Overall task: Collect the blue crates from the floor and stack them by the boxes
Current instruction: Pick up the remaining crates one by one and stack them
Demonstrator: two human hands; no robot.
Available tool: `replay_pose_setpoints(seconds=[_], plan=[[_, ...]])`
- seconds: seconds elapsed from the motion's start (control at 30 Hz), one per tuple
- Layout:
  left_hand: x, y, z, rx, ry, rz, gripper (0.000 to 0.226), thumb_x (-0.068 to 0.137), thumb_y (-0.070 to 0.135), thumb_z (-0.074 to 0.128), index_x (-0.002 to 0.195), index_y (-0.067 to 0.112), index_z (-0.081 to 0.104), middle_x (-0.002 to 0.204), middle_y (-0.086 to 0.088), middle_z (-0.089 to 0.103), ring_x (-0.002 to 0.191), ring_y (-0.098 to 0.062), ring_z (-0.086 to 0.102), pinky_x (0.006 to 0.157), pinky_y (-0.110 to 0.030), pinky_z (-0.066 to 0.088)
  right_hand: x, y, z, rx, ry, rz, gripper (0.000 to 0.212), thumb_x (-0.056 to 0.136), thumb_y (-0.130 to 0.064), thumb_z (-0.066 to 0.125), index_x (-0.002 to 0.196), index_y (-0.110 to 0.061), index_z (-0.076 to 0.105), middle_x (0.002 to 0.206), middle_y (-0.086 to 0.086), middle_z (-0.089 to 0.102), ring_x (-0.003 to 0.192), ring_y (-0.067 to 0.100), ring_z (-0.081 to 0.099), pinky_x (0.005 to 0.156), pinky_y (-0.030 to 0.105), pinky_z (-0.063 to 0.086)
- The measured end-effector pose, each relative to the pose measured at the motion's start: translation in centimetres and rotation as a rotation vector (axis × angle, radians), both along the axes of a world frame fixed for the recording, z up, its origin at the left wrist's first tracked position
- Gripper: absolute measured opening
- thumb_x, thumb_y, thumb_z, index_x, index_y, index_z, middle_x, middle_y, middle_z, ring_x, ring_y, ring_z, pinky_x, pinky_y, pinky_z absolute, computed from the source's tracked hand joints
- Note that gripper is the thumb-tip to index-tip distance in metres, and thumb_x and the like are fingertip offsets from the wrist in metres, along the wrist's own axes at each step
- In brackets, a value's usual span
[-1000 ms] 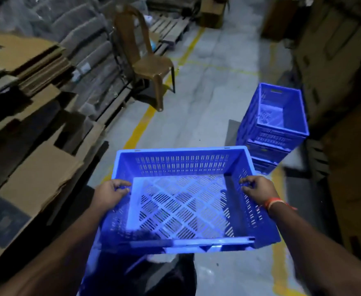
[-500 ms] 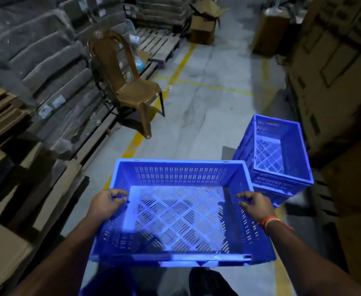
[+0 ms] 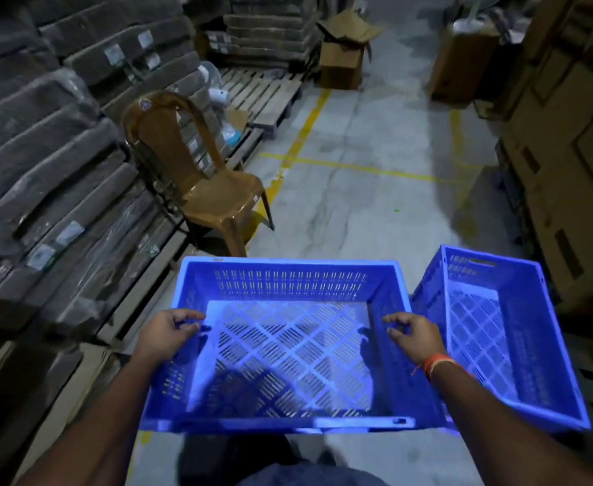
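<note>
I hold an empty blue slotted crate [image 3: 288, 285] in front of me at waist height. My left hand [image 3: 165, 333] grips its left rim and my right hand [image 3: 416, 336], with an orange wristband, grips its right rim. Just to the right stands a stack of blue crates [image 3: 519, 310], its top one empty and open. The stack sits beside tall cardboard boxes [image 3: 568, 142] on the right. The held crate's right wall is close to the stack's left wall.
A brown plastic chair [image 3: 200, 191] stands ahead on the left by wrapped grey bundles [image 3: 42, 152] on pallets. A wooden pallet [image 3: 263, 89] and an open carton [image 3: 344, 57] lie farther back. Yellow floor lines [image 3: 358, 166] cross the grey aisle.
I have walked forward with the crate; the stack of blue crates has come from ahead on the right to right beside the held crate. Both hands keep their grip.
</note>
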State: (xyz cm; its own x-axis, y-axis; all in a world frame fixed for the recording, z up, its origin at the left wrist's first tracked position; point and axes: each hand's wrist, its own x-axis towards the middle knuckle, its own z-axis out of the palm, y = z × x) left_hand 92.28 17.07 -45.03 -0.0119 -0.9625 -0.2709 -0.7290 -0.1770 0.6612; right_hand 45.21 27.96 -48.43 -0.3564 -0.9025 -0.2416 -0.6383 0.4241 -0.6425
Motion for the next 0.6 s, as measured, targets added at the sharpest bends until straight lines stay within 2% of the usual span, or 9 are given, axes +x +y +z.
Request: replay_pose_setpoints(seconds=[0.07,0.13,0.17,0.3,0.37,0.4,0.47,0.53,0.6], plan=[[-1.5,-3.6,0.4,0.011,0.005,-0.007,0.016,0.088,0.006,0.071,0.101,0.011,0.077,0.054,0.007,0.069,0.042,0.000,0.052,0.046,-0.017,0.042,-1.2,-3.8,-0.1,-0.009,0.012,0.003,0.023,0.080,-0.013,0.073,0.101,-0.023,0.076,0.072,0.009,0.069,0.072,0.019,0.065,0.067,0.022,0.040],[-2.9,-7.6,0.3,0.015,-0.027,-0.014,0.017,0.088,0.011,0.072,0.104,0.016,0.078,0.075,-0.009,0.076,0.061,-0.013,0.062,0.061,-0.026,0.049,-2.2,-7.3,-0.4,-0.001,0.019,-0.016,0.023,0.081,-0.014,0.073,0.100,-0.025,0.076,0.072,0.009,0.068,0.071,0.018,0.065,0.065,0.022,0.039],[-3.6,-9.7,0.3,0.015,-0.037,-0.021,0.017,0.088,0.014,0.072,0.104,0.019,0.078,0.081,-0.011,0.076,0.065,-0.014,0.062,0.063,-0.026,0.049,-2.7,-8.8,-0.6,0.003,0.031,-0.026,0.023,0.080,-0.014,0.073,0.100,-0.026,0.076,0.070,0.008,0.068,0.069,0.018,0.064,0.064,0.022,0.038],[-6.5,-18.9,-0.5,0.011,-0.018,-0.109,0.015,0.088,0.014,0.071,0.100,0.022,0.076,0.049,0.017,0.065,0.041,0.007,0.052,0.043,-0.009,0.037,-4.2,-14.1,-1.4,0.015,0.032,-0.097,0.023,0.081,-0.014,0.073,0.099,-0.027,0.076,0.073,0.009,0.070,0.073,0.021,0.067,0.063,0.025,0.041],[-8.4,-23.8,-0.3,0.016,-0.014,-0.189,0.014,0.089,0.012,0.070,0.100,0.019,0.076,0.057,0.014,0.071,0.048,0.009,0.058,0.045,-0.008,0.040,-5.2,-16.1,-1.7,0.021,0.022,-0.164,0.023,0.080,-0.013,0.073,0.099,-0.026,0.076,0.083,0.012,0.074,0.081,0.025,0.069,0.068,0.029,0.048],[-9.4,-26.2,-0.1,0.022,-0.019,-0.231,0.015,0.089,0.013,0.070,0.101,0.018,0.076,0.069,0.005,0.076,0.056,0.004,0.063,0.050,-0.013,0.044,-5.6,-16.9,-1.7,0.020,0.014,-0.205,0.024,0.080,-0.012,0.073,0.099,-0.026,0.076,0.087,0.012,0.074,0.084,0.026,0.070,0.072,0.031,0.050],[-12.0,-31.4,0.2,0.022,-0.045,-0.313,0.016,0.088,0.016,0.071,0.102,0.021,0.077,0.081,-0.009,0.077,0.065,-0.008,0.067,0.056,-0.019,0.047,-6.3,-18.2,-1.4,0.011,0.024,-0.296,0.024,0.079,-0.012,0.075,0.097,-0.028,0.076,0.084,0.010,0.074,0.079,0.024,0.070,0.068,0.028,0.048],[-15.2,-36.4,0.4,-0.007,-0.077,-0.420,0.017,0.086,0.017,0.072,0.100,0.025,0.077,0.071,0.001,0.075,0.056,0.005,0.061,0.051,-0.011,0.043,-7.3,-19.0,-1.3,0.003,0.025,-0.399,0.024,0.078,-0.012,0.075,0.098,-0.026,0.076,0.074,0.009,0.072,0.071,0.023,0.068,0.062,0.026,0.044],[-19.2,-40.2,0.7,-0.025,-0.105,-0.539,0.018,0.085,0.016,0.072,0.099,0.027,0.077,0.064,0.013,0.072,0.053,0.008,0.060,0.049,-0.006,0.040,-8.1,-18.9,-0.9,0.005,0.013,-0.500,0.025,0.079,-0.011,0.074,0.099,-0.024,0.076,0.071,0.012,0.070,0.071,0.028,0.068,0.062,0.028,0.045]])
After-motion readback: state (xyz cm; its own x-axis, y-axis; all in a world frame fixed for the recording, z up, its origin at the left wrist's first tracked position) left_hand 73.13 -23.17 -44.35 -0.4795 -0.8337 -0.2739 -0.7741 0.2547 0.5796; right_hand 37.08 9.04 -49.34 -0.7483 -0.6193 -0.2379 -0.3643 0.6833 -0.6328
